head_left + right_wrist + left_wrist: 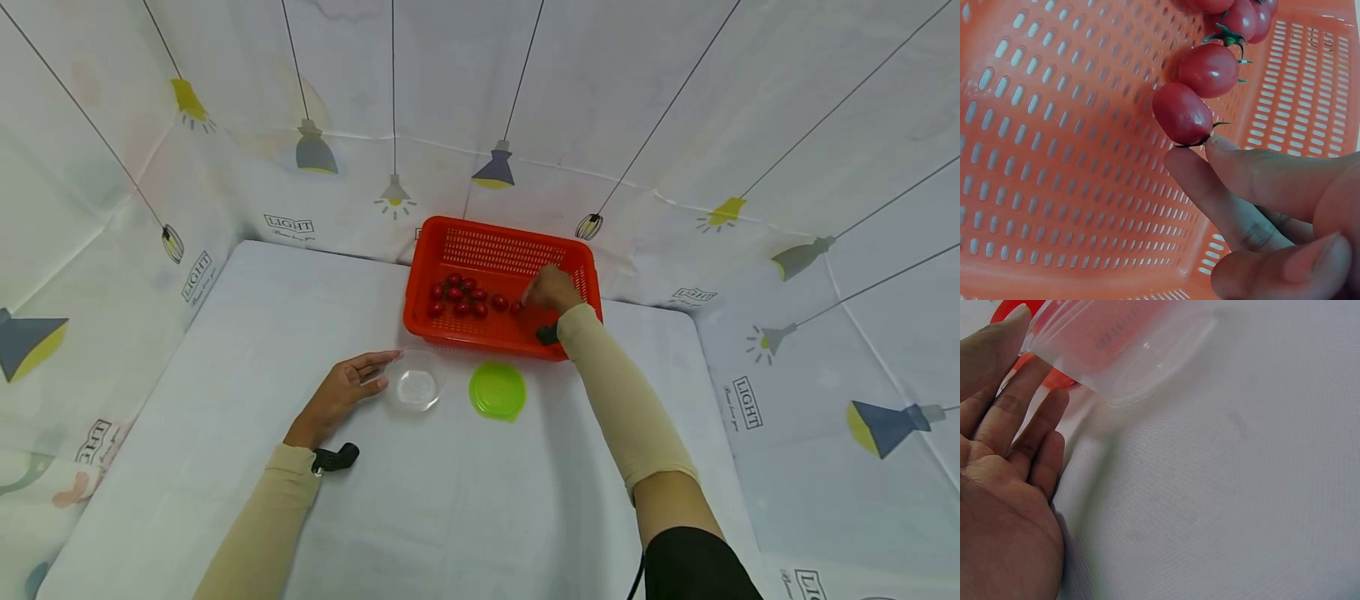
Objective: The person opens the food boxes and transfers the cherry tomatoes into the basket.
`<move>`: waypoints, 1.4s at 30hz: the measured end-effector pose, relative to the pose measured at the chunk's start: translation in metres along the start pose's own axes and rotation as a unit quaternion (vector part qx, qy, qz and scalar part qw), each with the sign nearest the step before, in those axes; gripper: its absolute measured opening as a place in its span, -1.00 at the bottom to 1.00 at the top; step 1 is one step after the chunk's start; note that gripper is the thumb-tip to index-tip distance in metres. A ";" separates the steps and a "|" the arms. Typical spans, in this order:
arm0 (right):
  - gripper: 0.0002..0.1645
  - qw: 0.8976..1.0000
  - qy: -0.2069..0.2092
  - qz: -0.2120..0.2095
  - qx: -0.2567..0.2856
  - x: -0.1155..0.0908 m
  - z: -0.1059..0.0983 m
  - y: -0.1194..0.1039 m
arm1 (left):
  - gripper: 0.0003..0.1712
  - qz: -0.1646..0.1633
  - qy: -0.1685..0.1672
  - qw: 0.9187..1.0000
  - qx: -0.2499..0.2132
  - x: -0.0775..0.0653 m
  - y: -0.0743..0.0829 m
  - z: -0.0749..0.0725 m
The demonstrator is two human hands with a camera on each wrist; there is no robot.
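In the red basket (450, 329), my right hand (553, 289) has its thumb and index fingertip at the stem end of a cherry tomato (1182, 114), pinching it. Beside that one lies another cherry tomato (1209, 70), and several more red ones (454, 293) are grouped at the basket's left. A clear plastic container (415, 387) stands lidless on the table. My left hand (347, 389) touches its left rim, thumb and fingers fairly straight and spread. The left wrist view shows the thumb (1019, 322) against the rim, with the palm in sight.
A round green lid (498, 391) lies on the white tabletop (450, 500), right of the clear container and in front of the basket. Behind the table hangs a pale cloth backdrop (450, 83) printed with lamps.
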State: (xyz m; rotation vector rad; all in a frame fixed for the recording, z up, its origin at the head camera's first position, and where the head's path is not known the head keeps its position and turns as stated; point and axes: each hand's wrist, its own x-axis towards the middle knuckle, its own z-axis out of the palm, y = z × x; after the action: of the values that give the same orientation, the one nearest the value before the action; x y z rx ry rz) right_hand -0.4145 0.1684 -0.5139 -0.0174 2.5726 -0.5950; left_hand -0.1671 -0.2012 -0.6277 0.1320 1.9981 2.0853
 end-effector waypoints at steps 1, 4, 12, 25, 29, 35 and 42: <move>-0.86 1.000 -0.002 0.001 0.001 0.000 0.000 -0.001 | -0.43 0.000 0.000 1.000 0.001 0.000 0.000 0.000; -0.86 1.000 -0.009 0.001 0.000 0.001 0.001 -0.002 | -0.43 0.004 0.000 1.000 0.005 0.000 -0.001 0.000; -0.85 1.000 -0.025 -0.003 -0.008 0.003 0.002 -0.003 | -0.43 0.001 0.002 1.000 -0.002 -0.001 0.003 0.000; -0.70 1.000 0.005 -0.018 0.014 -0.021 -0.009 -0.009 | -0.43 0.016 0.001 1.000 -0.005 -0.002 0.002 0.001; -0.62 0.998 0.039 -0.054 0.017 -0.035 -0.008 -0.007 | -0.45 0.022 0.003 1.000 -0.005 -0.003 0.002 0.001; -0.52 0.987 0.102 -0.117 0.026 -0.069 -0.003 -0.010 | -0.50 0.013 0.009 1.000 -0.018 -0.004 0.001 0.002; -0.60 0.963 0.184 -0.198 0.006 -0.115 0.011 -0.020 | -0.49 -0.010 0.019 0.999 -0.038 -0.005 0.006 0.006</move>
State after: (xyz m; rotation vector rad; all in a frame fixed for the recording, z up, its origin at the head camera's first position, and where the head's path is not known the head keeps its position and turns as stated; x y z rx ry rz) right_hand -0.3104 0.1602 -0.4606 -0.4704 2.9501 -0.8239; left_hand -0.1611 -0.1970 -0.6212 0.0576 1.9295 2.1636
